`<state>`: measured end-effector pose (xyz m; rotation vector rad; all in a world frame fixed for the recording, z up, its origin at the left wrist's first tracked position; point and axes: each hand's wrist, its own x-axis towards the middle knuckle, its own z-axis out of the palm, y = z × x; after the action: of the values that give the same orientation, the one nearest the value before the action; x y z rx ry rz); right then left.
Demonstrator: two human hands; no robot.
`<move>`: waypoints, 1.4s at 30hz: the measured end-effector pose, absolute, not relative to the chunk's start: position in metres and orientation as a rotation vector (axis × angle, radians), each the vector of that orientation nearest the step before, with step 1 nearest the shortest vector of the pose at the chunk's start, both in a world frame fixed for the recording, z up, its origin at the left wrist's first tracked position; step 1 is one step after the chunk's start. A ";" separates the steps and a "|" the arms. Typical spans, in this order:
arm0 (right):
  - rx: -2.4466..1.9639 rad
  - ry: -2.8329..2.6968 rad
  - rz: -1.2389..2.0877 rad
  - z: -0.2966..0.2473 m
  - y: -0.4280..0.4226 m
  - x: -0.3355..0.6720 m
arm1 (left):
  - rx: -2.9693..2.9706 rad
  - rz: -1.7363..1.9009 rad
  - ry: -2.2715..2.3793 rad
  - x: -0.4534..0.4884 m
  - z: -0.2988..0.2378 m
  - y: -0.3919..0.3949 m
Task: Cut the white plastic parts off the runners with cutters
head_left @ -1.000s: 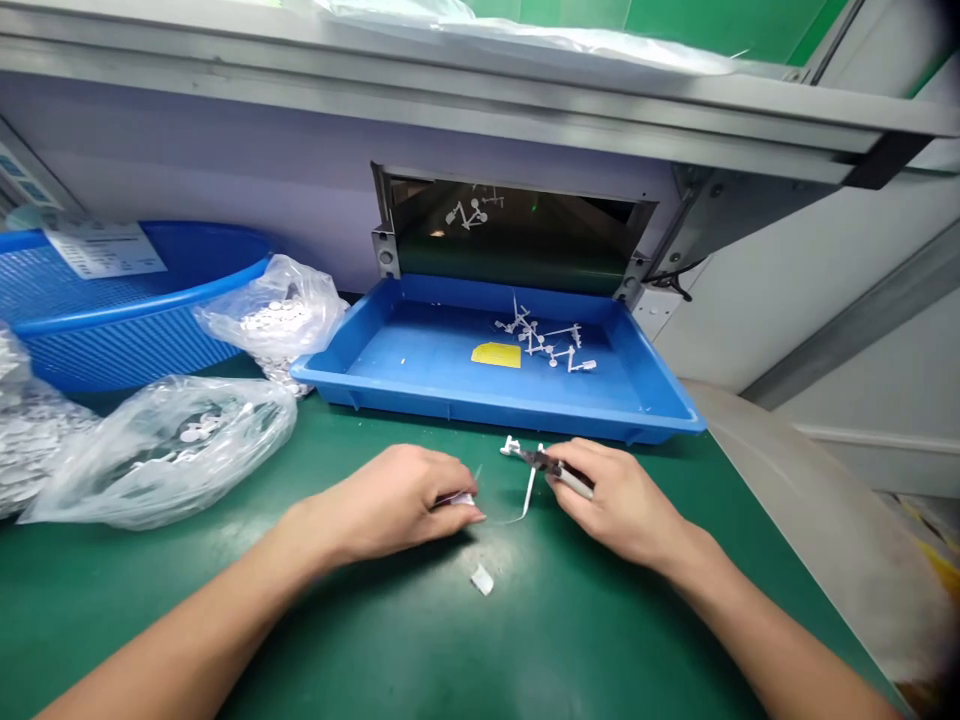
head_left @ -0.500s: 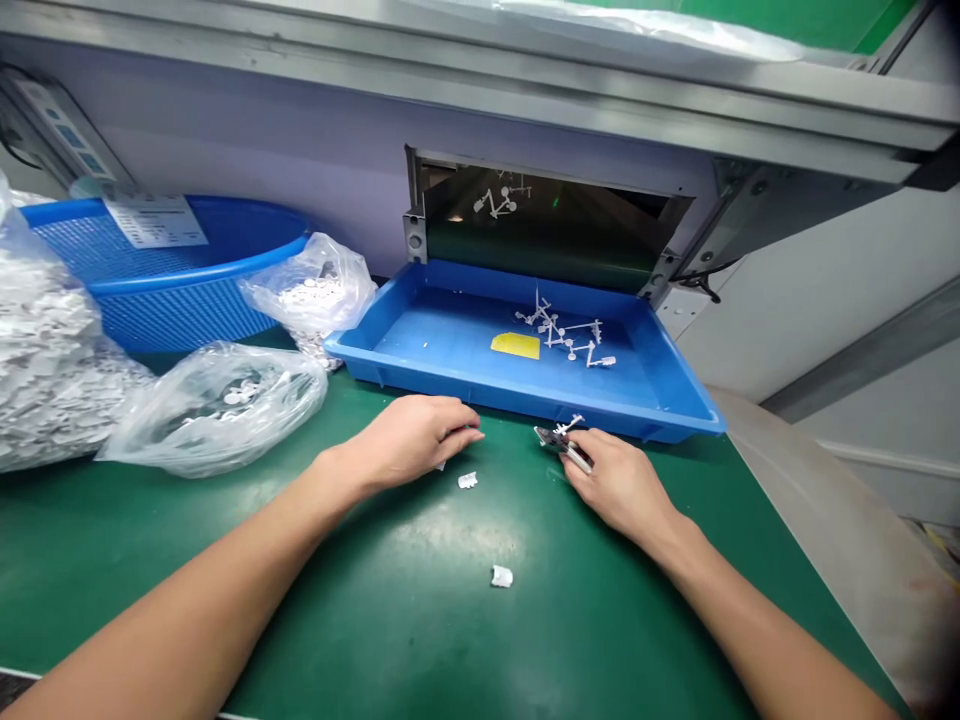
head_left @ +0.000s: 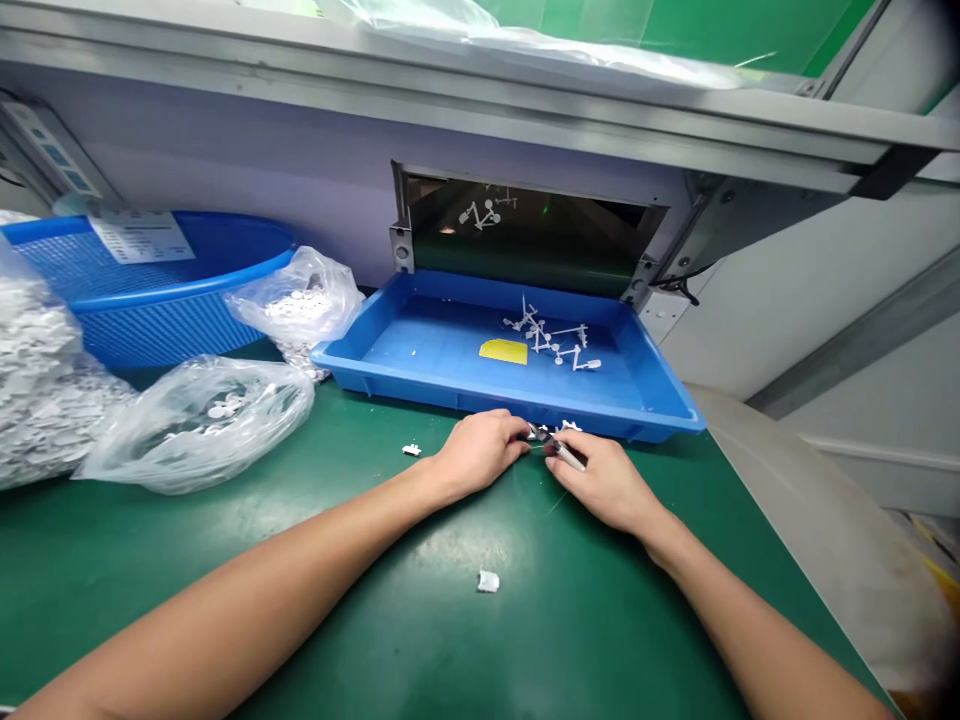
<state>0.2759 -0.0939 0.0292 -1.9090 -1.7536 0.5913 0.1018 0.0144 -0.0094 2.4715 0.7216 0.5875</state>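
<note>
My right hand [head_left: 611,478] is closed around small side cutters [head_left: 564,455] with pale handles, their dark jaws aimed left. My left hand [head_left: 484,452] meets the jaws, its thumb and fingers pinched on a small white plastic piece that they mostly hide. White plastic bits [head_left: 571,427] show just beyond my right fingers, by the tray's front wall. To the left of my left hand lies a small white part [head_left: 411,450]. Another white part [head_left: 488,582], curved in shape, rests on the green table nearer to me.
A blue tray [head_left: 397,385] behind my hands holds white plastic runners [head_left: 555,340] and a yellow label [head_left: 503,351]. Clear bags [head_left: 195,425] of white parts and a blue basket [head_left: 165,325] stand left. Behind the tray is an opening with a dark green belt [head_left: 525,258].
My left hand has moved right to the cutters' jaws. A white part beside it no longer shows where it lay, and one now shows left of that hand. The view has shifted slightly.
</note>
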 end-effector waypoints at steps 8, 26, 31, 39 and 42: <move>-1.352 -1.775 1.503 0.075 -0.117 0.270 | 2.521 0.541 0.657 0.110 -0.004 0.012; -1.221 -1.811 1.290 0.082 -0.127 0.252 | 1.453 0.724 0.587 0.036 0.066 0.007; -1.697 -1.825 0.502 0.069 -0.115 0.277 | 0.993 0.625 0.494 0.043 0.035 -0.012; -1.646 -2.067 0.198 0.047 -0.111 0.255 | 0.743 0.621 0.398 0.052 0.031 -0.035; -1.619 -2.077 0.211 0.044 -0.113 0.251 | 0.715 0.637 0.403 0.054 0.030 -0.038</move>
<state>0.2507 -0.1127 0.0440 -1.6186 -2.0766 0.2106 0.0540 -0.0385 0.0302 0.7151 0.4031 0.6369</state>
